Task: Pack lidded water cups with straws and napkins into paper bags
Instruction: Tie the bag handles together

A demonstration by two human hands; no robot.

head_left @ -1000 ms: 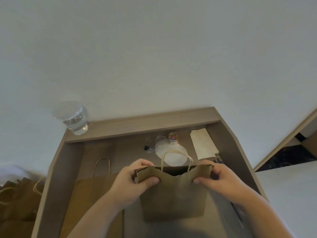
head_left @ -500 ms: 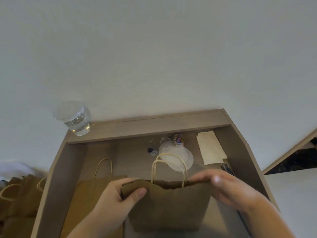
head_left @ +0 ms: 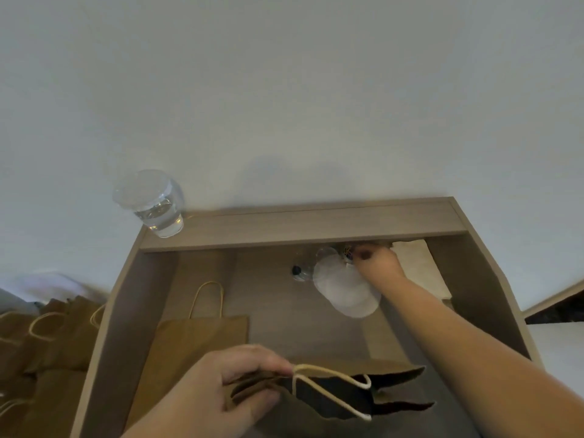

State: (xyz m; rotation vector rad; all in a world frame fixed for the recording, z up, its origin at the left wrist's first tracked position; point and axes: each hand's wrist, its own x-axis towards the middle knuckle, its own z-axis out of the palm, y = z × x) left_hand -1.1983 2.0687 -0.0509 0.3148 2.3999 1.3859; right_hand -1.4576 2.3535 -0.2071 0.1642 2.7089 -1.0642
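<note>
Brown paper bag at bench front, mouth open; left hand fingers clamped on its rim. Right hand at the back beside lids and napkins; cannot tell its grip. Water cup on rear ledge, left.

Soft, dim, even light is falling across the pale wall, giving it a grey-green cast. A faint broad shadow is lying on it just above the wooden ledge, and the recess beneath is sitting in deeper shade. The water cup is catching small glints; the inside of the paper bag is reading nearly black. The wide lens is bending the edges, and the right hand is smearing slightly
</note>
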